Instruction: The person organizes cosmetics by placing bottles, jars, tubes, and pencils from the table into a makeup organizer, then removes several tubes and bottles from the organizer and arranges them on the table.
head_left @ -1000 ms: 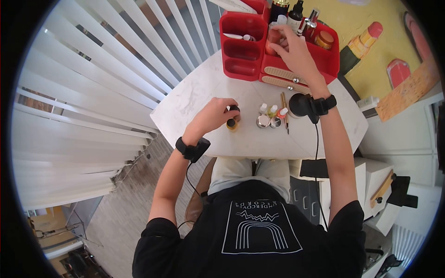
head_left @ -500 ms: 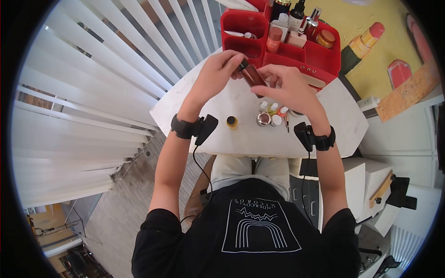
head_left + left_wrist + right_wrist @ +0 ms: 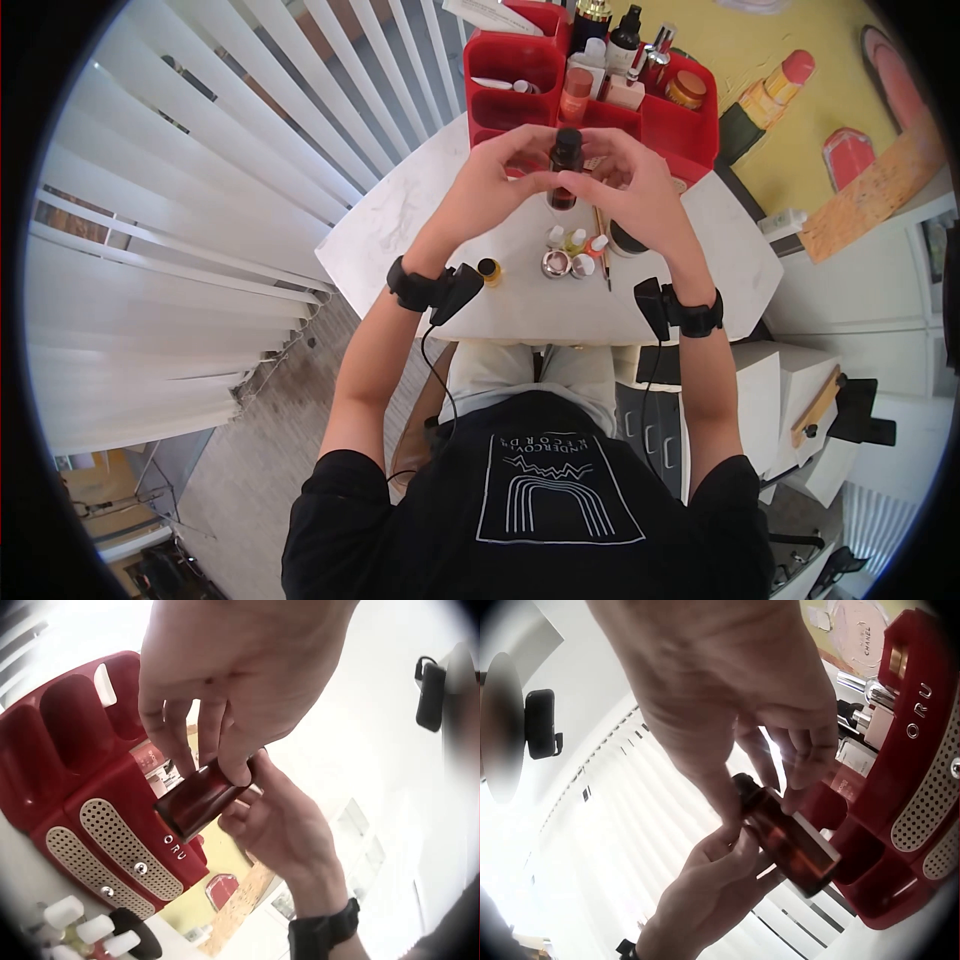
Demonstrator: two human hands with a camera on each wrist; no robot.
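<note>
A dark amber bottle (image 3: 564, 197) with a black cap stands nearly upright between both hands, over the marble-patterned table (image 3: 380, 240). My left hand (image 3: 497, 188) pinches its body between thumb and fingers, as the left wrist view shows with the amber bottle (image 3: 201, 801) tilted there. Thumb and fingers of my right hand (image 3: 640, 192) close around the bottle's cap end. In the right wrist view, the right hand (image 3: 742, 697) is nearest the cap and the left hand (image 3: 712, 892) reaches in from below. Part of the bottle is hidden by the thumbs.
Behind the hands stands a red organizer (image 3: 700, 150) with several cosmetics. On the table are a small yellow bottle (image 3: 490, 274), little white-capped bottles (image 3: 576, 241), a silver-lidded jar (image 3: 556, 265) and a thin brush (image 3: 606, 272). White vertical blinds (image 3: 190, 250) hang at left.
The right hand has left the organizer and joined the left at the amber bottle. The left hand carried that bottle up off the table; it has swung from slanted to nearly upright and rightward.
</note>
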